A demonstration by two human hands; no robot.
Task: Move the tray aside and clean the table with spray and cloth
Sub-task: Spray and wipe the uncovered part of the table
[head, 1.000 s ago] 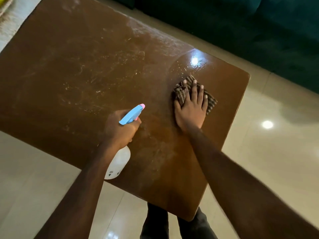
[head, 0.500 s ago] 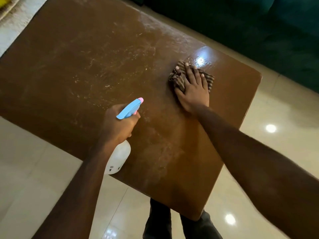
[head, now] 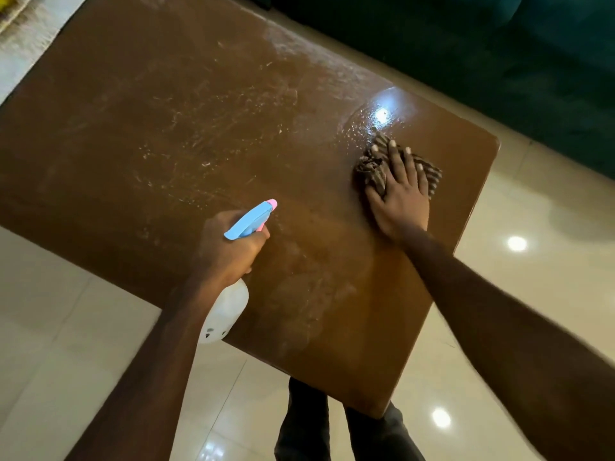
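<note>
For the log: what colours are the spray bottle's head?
Light blue trigger head with a pink nozzle tip, head view.

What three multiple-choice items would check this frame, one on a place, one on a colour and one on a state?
1. Where does the cloth lie on the table?
A. Near the right end, by the bright reflection
B. At the far left corner
C. Hanging off the near edge

2. What colour is the trigger head of the spray bottle?
A. Green with a black tip
B. Light blue with a pink tip
C. All red

3. What is the right hand doing?
A. Hanging free above the table
B. Holding the bottle
C. Pressed flat on the cloth, fingers spread

Answers:
1 A, the cloth sits just below the glare at the table's right end.
2 B, the head is light blue and its nozzle pink.
3 C, the palm lies on the striped cloth, while the left hand holds the bottle.
</note>
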